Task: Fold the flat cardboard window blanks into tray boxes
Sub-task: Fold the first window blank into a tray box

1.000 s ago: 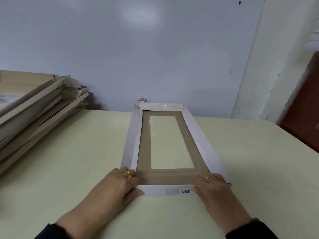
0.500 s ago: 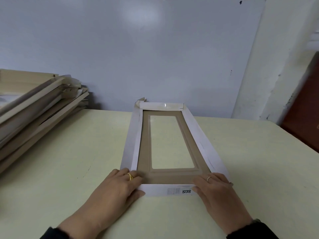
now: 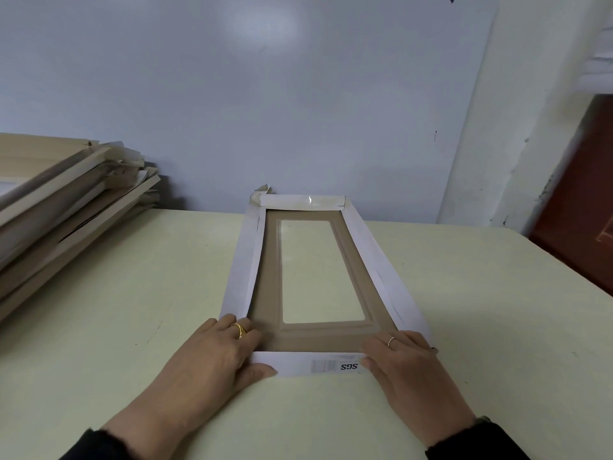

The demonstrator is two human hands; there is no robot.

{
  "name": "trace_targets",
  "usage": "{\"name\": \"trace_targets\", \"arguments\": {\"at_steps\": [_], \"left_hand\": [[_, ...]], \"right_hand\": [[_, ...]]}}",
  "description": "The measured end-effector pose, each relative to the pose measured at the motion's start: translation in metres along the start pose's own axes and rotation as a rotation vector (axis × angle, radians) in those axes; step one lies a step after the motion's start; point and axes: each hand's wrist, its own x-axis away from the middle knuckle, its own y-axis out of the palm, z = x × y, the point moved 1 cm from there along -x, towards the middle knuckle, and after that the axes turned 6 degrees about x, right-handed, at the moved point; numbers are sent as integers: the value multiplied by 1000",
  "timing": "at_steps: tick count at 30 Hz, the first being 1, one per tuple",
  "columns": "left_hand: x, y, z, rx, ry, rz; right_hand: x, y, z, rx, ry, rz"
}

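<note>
A long cardboard window blank [image 3: 272, 287] lies on the pale table [image 3: 132, 293], brown inside with a clear window in the middle and white side flaps partly raised. Its near white end flap, printed "SGS", stands folded up toward me. My left hand [image 3: 219, 356] grips the near left corner, fingers over the brown inside and thumb against the outer face of the flap. My right hand [image 3: 401, 366] grips the near right corner the same way. Both hands wear a ring.
A slanting stack of cardboard blanks [image 3: 63, 207] fills the table's far left. A grey-blue wall [image 3: 298, 94] rises just behind the blank's far end. A white pillar [image 3: 517, 127] and a dark red door [image 3: 577, 207] stand at the right.
None in the hands or blank beyond a slight shift of the view; both hands stay on the near corners of the blank.
</note>
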Motion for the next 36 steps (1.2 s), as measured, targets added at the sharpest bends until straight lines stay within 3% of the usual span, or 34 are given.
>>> {"name": "trace_targets", "arguments": {"at_steps": [5, 11, 15, 19, 21, 23, 25, 28, 31, 36], "left_hand": [[4, -3, 4, 153, -56, 122], [7, -1, 6, 192, 7, 51], [7, 7, 9, 286, -59, 41], [1, 8, 32, 632, -105, 20], [-3, 3, 43, 815, -124, 169], [-6, 2, 44, 852, -208, 392], [-6, 5, 39, 861, -324, 491], [-4, 12, 34, 922, -432, 432], [1, 15, 28, 909, -451, 382], [6, 18, 22, 908, -458, 293]], "right_hand": [[-1, -2, -1, 6, -3, 10], [-1, -3, -2, 34, -9, 25], [-5, -10, -11, 85, -20, -5], [-11, -19, -38, 37, -21, 70], [-13, -19, -54, -43, 19, 41], [-15, -20, -71, -97, 55, -89], [-20, -17, -84, -86, 91, -195], [-25, -12, -87, -92, 190, -310], [-23, -19, -65, -75, 301, -300], [13, -31, 1, 158, 352, -413]]}}
